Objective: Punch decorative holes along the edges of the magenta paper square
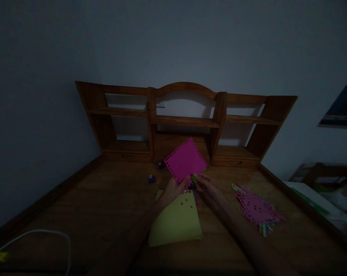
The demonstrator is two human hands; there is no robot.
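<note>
My left hand (172,190) is closed on the lower corner of a bright pink sheet of paper (185,159), which has rows of punched holes along its edges. The sheet is held up above the desk, turned like a diamond. At its lower right edge, my right hand (207,186) grips a small green paper punch (193,179); the fingers hide part of it. Below both hands lie yellow sheets of paper (175,226), with small pink paper dots (182,203) scattered over their upper part.
Two small purple punches, one nearer (151,179) and one farther (160,165), stand left of the pink sheet. A heap of punched pink paper (258,209) with other coloured pieces lies at right. A wooden shelf (185,122) lines the desk's back. A pale cable (47,231) curves at lower left.
</note>
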